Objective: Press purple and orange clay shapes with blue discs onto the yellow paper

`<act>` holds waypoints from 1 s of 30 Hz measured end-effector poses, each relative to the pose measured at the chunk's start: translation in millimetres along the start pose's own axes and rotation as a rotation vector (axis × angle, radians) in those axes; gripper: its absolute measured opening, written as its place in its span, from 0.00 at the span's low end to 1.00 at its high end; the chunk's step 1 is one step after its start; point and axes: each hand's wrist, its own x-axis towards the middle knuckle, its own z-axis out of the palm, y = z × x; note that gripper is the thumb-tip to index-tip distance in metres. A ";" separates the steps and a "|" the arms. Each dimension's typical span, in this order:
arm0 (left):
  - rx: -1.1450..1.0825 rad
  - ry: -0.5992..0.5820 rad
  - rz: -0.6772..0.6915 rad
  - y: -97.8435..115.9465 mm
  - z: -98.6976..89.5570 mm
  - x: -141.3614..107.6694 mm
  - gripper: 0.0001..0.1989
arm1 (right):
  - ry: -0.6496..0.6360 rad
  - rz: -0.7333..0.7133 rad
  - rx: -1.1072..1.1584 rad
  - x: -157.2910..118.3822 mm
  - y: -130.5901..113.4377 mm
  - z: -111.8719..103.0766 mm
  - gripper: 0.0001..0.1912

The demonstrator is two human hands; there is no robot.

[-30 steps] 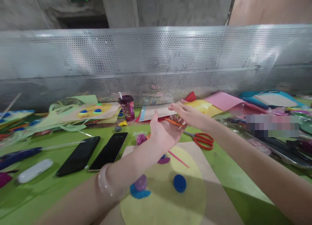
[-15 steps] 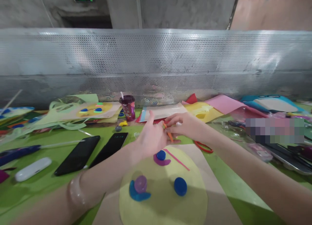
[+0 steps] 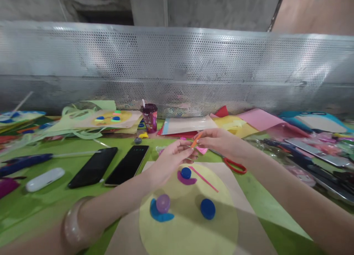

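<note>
Our right hand point(image 3: 221, 140) has its thumb and fingertips pinched together on an orange strip point(image 3: 195, 140). Our left hand point(image 3: 173, 157) has its fingers loosely curled at the strip's lower end; we cannot tell whether they grip it or only touch it. The strip is held up, tilted, beyond the far part of a yellow circle point(image 3: 188, 229).

We judge the strip to be thin paper or foam: very light, soft, easy to bend, and likely to crease or tear if pulled hard. It seems best held lightly by its edges, near one end. Its lower end is hidden by our left fingers, so we cannot make out its full shape.

Just behind our hands is a pink piece point(image 3: 202, 150), mostly covered. Our right hand and arm also hide part of the scissors point(image 3: 233, 169); the red handles show.

Nearer us, the circle lies on a beige sheet point(image 3: 245, 210) and carries a pink strip point(image 3: 204, 179) and a purple cap point(image 3: 163, 203). The frame cuts off the near ends of circle and sheet. At the right of the table point(image 3: 257, 185), the clutter is hard to make out.
</note>
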 end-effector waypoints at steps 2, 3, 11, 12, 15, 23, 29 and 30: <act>0.073 0.019 -0.008 1.0 -1.4 -2.6 0.06 | -0.021 -0.004 -0.016 -6.7 6.9 -1.7 0.08; 0.104 0.019 -0.018 1.7 -1.7 -5.1 0.06 | -0.024 -0.009 -0.024 -11.2 10.8 -1.5 0.11; 0.369 -0.015 -0.120 0.8 8.9 -33.4 0.05 | 0.143 -0.105 -0.285 -54.4 22.0 28.8 0.09; 0.363 -0.022 -0.124 -0.1 9.6 -36.0 0.05 | 0.173 -0.158 -0.337 -57.5 22.2 32.6 0.06; 0.344 -0.045 -0.109 -4.1 8.4 -44.0 0.04 | 0.194 -0.310 -0.389 -64.1 25.9 40.1 0.04; 0.504 -0.180 -0.187 -17.4 0.9 -65.8 0.08 | 0.068 -0.544 -0.422 -85.9 38.6 50.9 0.11; 0.919 -0.307 0.073 -11.5 -3.7 -61.9 0.03 | -0.077 -0.518 -0.540 -88.6 39.3 51.8 0.07; 0.984 -0.354 0.141 -10.8 -4.6 -61.3 0.04 | -0.071 -0.511 -0.561 -88.6 38.6 51.1 0.07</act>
